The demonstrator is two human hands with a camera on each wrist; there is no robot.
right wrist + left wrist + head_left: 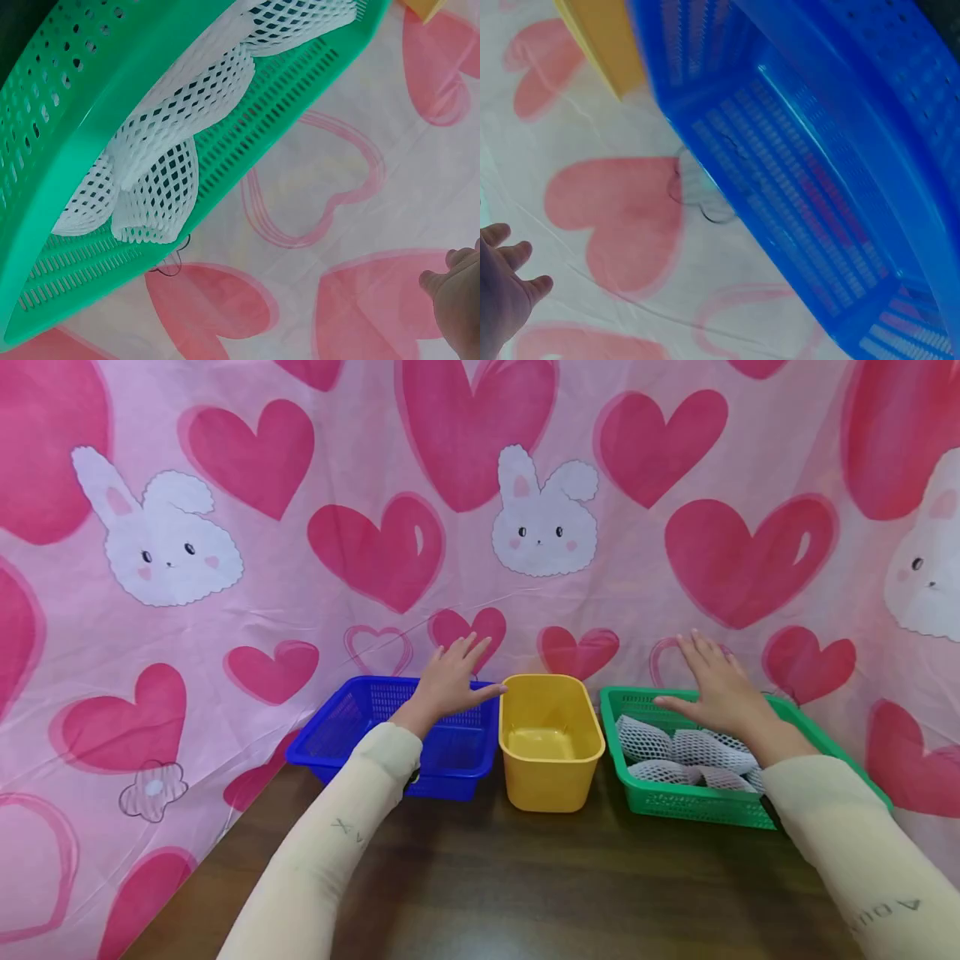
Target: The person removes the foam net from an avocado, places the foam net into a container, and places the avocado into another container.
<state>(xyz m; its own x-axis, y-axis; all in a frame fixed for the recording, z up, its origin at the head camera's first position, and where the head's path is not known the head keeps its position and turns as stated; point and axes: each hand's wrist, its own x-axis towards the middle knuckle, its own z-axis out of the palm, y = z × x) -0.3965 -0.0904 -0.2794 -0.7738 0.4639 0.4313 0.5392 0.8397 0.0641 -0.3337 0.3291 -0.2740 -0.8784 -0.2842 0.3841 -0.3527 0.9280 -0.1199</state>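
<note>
My left hand (450, 681) hovers with spread fingers over the right part of a blue plastic basket (390, 772); nothing is in its grasp. Over a green basket (697, 812) is my right hand (723, 693), its fingers extended and the thumb pointing left, also holding nothing. Several white foam mesh sleeves (176, 112) lie in the green basket; what they may contain is hidden. Between the two baskets stands a yellow bin (551, 785), its visible inside bare. In the left wrist view the blue basket (780, 217) shows its slotted bottom and walls.
All three containers stand in a row on a dark wooden table (480, 885). Right behind them hangs a pink cloth (465, 568) printed with hearts and rabbits. The table's left edge runs diagonally beside the cloth.
</note>
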